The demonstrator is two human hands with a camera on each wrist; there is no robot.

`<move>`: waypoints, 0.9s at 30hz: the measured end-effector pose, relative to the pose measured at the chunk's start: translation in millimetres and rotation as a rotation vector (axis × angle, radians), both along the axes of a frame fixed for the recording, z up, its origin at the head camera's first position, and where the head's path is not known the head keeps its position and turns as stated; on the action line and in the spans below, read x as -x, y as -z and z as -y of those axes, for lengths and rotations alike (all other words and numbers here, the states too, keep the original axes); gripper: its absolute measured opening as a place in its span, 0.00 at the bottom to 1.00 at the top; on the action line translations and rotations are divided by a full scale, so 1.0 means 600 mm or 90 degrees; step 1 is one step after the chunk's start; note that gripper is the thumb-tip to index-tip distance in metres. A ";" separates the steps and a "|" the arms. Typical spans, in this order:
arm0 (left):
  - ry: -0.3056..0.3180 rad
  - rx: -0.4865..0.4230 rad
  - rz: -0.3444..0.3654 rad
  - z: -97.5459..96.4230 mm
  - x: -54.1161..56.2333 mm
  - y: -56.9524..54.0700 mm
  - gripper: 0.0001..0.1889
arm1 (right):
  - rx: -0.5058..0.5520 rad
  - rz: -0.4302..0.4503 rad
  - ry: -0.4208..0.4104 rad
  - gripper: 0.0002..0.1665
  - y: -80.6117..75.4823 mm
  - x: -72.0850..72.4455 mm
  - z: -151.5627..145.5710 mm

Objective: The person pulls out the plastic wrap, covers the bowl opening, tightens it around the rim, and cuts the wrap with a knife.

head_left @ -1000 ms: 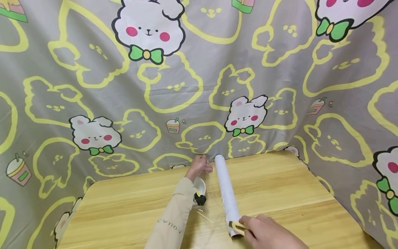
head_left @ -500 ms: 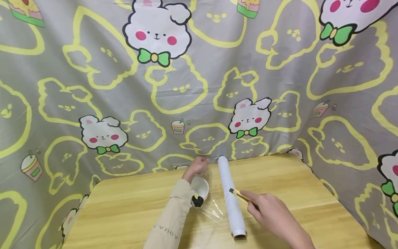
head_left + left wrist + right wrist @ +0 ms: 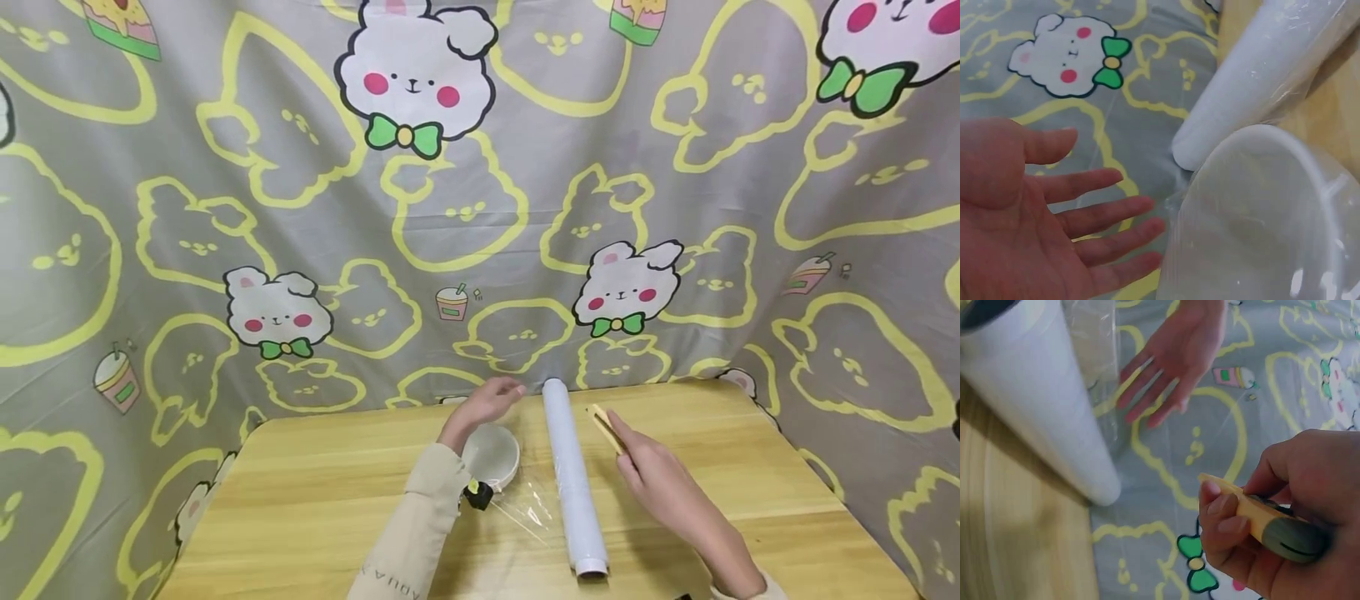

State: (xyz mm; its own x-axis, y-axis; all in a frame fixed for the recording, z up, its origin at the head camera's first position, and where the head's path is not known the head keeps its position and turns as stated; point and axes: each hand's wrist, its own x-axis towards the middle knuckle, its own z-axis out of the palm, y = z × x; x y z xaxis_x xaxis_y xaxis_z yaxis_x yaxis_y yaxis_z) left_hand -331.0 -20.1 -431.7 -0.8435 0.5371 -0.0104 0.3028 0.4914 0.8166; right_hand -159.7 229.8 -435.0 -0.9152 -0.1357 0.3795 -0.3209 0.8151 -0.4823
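A white roll of cling film point(image 3: 573, 479) lies lengthwise on the table. To its left stands a white bowl point(image 3: 491, 458), with clear film point(image 3: 1254, 219) stretched over it in the left wrist view; loose film point(image 3: 531, 510) spreads between bowl and roll. My left hand point(image 3: 487, 404) hovers by the bowl's far side, fingers straight and apart, holding nothing. Right of the roll, my right hand point(image 3: 663, 479) grips a yellow utility knife point(image 3: 607, 427), its tip pointing toward the back. In the right wrist view, the fingers curl round the knife's yellow and dark handle point(image 3: 1272, 528).
A grey curtain point(image 3: 510, 208) printed with rabbits hangs behind the wooden table point(image 3: 322, 483) and along both its sides. The roll's far end sits right at the curtain. A small black device point(image 3: 477, 493) sits by the left wrist, in front of the bowl.
My right hand has drawn the knife from the roll's near end up along it, then off to its right. The left hand's fingers have straightened, and more of the bowl shows.
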 end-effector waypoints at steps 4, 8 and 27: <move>0.004 -0.018 -0.046 0.012 -0.013 0.004 0.23 | 0.025 0.001 -0.018 0.34 0.014 0.018 -0.010; -0.005 -0.036 -0.082 0.029 -0.027 0.009 0.23 | 0.055 -0.006 -0.040 0.34 0.026 0.036 -0.020; -0.036 -0.269 -0.067 0.154 -0.079 0.081 0.28 | 0.179 0.058 -0.066 0.39 0.076 0.077 -0.074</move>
